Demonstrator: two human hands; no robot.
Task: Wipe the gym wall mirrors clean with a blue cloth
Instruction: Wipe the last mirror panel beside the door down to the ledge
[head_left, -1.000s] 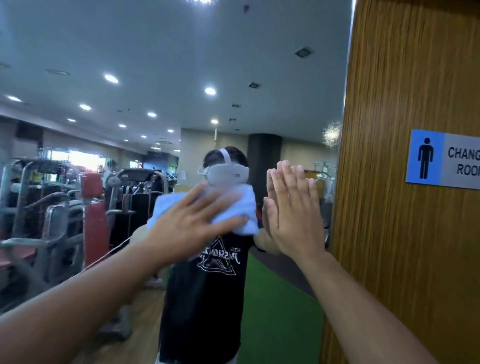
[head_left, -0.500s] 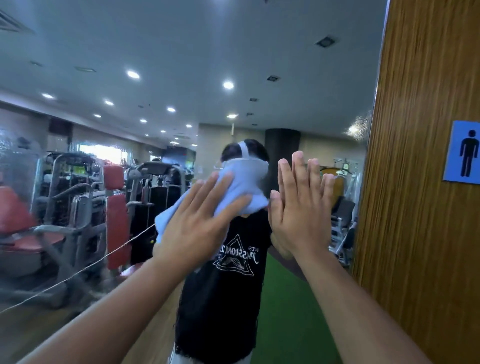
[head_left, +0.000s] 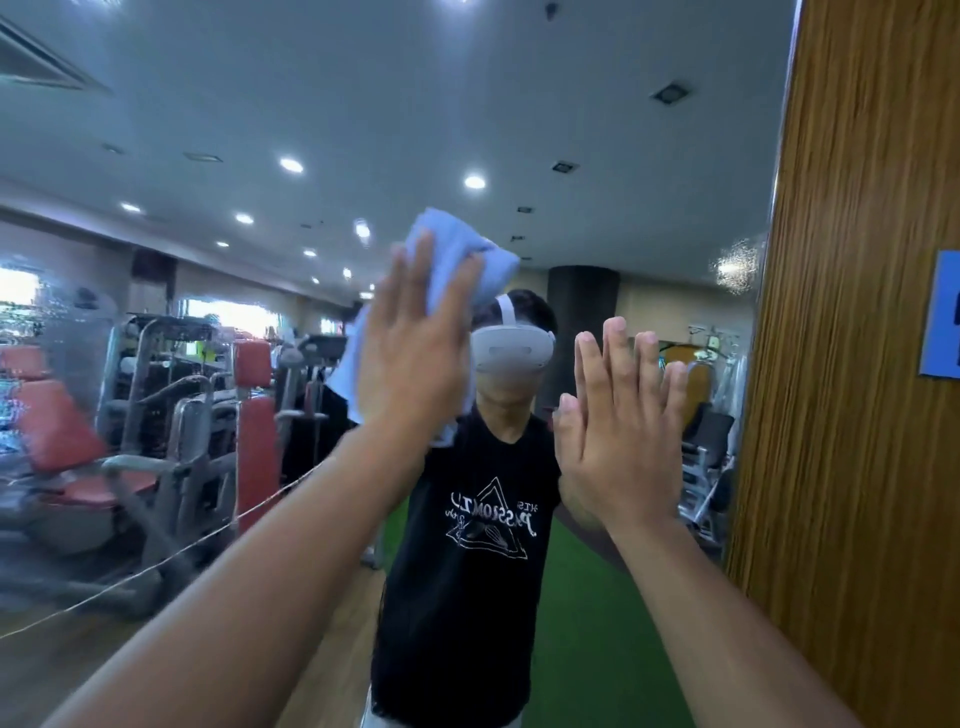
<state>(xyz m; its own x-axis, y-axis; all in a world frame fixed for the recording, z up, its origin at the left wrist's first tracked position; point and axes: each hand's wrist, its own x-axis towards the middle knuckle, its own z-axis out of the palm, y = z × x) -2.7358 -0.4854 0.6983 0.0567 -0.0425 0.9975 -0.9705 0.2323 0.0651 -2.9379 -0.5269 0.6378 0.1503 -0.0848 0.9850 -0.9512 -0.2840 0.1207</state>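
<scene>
Both hands up on the wall mirror: I've got the left hand pressing the blue cloth flat on the glass, fingers straight, and the right hand flat and open just beside it, near the wood panel.

- A white print is showing reversed on the black T-shirt reflected in the mirror. Inside a drawn triangle, the large letters are appearing to spell "PASSION". The characters after them and a small line above are proving too blurred to read.
- A blue sign is hanging on the wooden panel, cut by the frame's right edge and offering nothing legible.
</scene>
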